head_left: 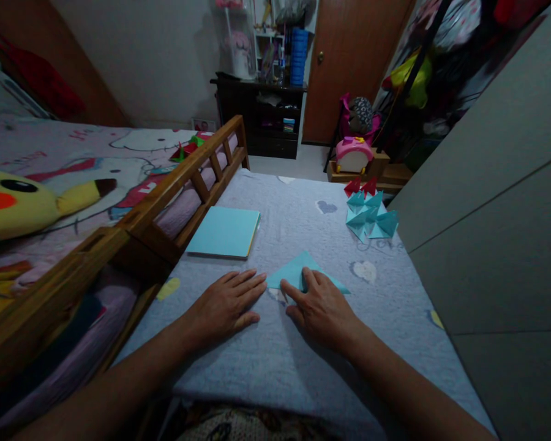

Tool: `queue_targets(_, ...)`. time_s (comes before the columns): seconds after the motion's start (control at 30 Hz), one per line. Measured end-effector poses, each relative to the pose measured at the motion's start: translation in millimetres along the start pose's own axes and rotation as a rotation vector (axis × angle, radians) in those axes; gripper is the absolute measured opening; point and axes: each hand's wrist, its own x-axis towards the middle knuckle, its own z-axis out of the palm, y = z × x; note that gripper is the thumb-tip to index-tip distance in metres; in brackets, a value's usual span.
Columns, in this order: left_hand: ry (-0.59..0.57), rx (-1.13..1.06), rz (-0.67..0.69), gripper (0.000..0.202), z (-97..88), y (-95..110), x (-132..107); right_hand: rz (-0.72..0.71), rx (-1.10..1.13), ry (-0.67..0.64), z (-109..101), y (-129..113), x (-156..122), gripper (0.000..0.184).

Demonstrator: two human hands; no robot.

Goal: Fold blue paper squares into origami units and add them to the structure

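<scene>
Blue paper triangle (296, 268), one, lies under right hand (324, 306), fingers parted; left hand (232, 300) flat, apart, near one paper stack (224, 231).

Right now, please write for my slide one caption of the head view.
Right hand on a folded blue paper triangle, left hand flat by its left corner, paper stack beyond.
</scene>
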Motion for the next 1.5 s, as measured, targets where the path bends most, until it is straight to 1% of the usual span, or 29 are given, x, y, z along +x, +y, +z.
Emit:
queue_targets(0.13,0.117,0.007,0.009,0.04,-2.0,-4.5,-1.7,0.0,-0.032,0.016,2.0,-3.7,1.2,0.053)
queue_targets(0.23,0.22,0.025,0.035,0.03,-3.3,-1.8,6.2,-0.004,-0.066,0.011,1.8,-6.4,2.3,0.054)
queue_targets(0.27,0.242,0.024,0.035,0.029,-3.4,0.2,10.1,-0.006,-0.077,0.013,1.8,-7.2,2.6,0.054)
queue_targets(0.4,0.219,-0.02,0.146,0.034,-0.2,7.9,23.9,-0.008,-0.128,0.023,3.9,-9.8,2.9,0.057)
queue_targets(0.5,0.201,-0.017,0.144,0.034,4.7,8.1,26.5,-0.001,-0.152,0.027,7.1,-10.3,1.5,0.059)
queue_targets(0.63,0.191,-0.024,0.132,0.033,8.5,4.3,23.9,0.007,-0.166,0.021,11.1,-5.2,-4.6,0.057)
queue_targets(0.83,0.188,-0.053,0.128,0.034,9.4,2.8,22.0,0.028,-0.16,-0.004,13.8,10.0,-21.7,0.06)
queue_targets(0.93,0.196,-0.048,0.134,0.034,8.1,3.3,22.2,0.037,-0.156,0.021,13.9,16.6,-31.0,0.061)
queue_targets(1.17,0.164,-0.017,0.133,0.033,2.9,4.4,22.6,0.061,-0.157,0.069,12.8,33.8,-52.8,0.059)
queue_targets(1.33,0.175,-0.035,0.125,0.033,4.2,3.9,22.5,0.097,-0.205,0.098,16.3,50.8,-70.0,0.058)
queue_targets(1.5,0.194,-0.066,0.122,0.035,5.5,2.4,20.7,0.111,-0.241,0.108,19.1,64.9,-87.3,0.062)
